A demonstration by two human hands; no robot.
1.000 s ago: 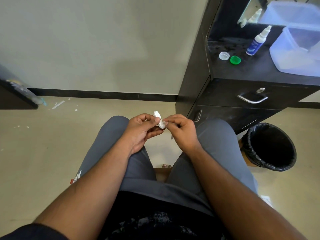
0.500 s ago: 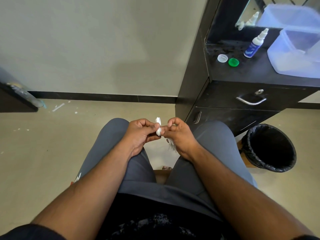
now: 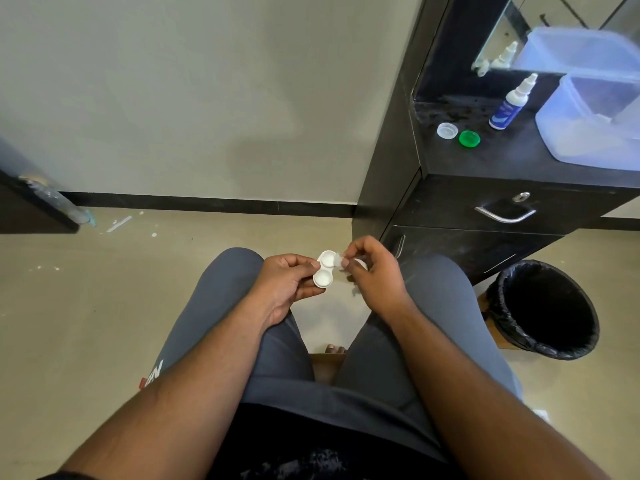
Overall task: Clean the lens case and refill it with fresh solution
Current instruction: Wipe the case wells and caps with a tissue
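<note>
The white two-well lens case (image 3: 325,269) is held above my knees, both open wells facing up. My left hand (image 3: 286,281) pinches its left side. My right hand (image 3: 373,271) pinches a small white tissue (image 3: 341,262) at the rim of the far well. On the black cabinet top lie a clear cap (image 3: 446,130) and a green cap (image 3: 469,138), side by side. The solution bottle (image 3: 509,105), white with a blue label, stands upright behind them.
A translucent plastic container (image 3: 588,119) takes up the right of the black cabinet (image 3: 485,202), which has handled drawers. A black-lined waste bin (image 3: 543,310) stands on the floor at right. A dark ledge (image 3: 31,206) juts in at left.
The case has turned from edge-on to flat, with both wells facing up. My right hand has drawn the tissue out to the far well's rim. The view has shifted slightly.
</note>
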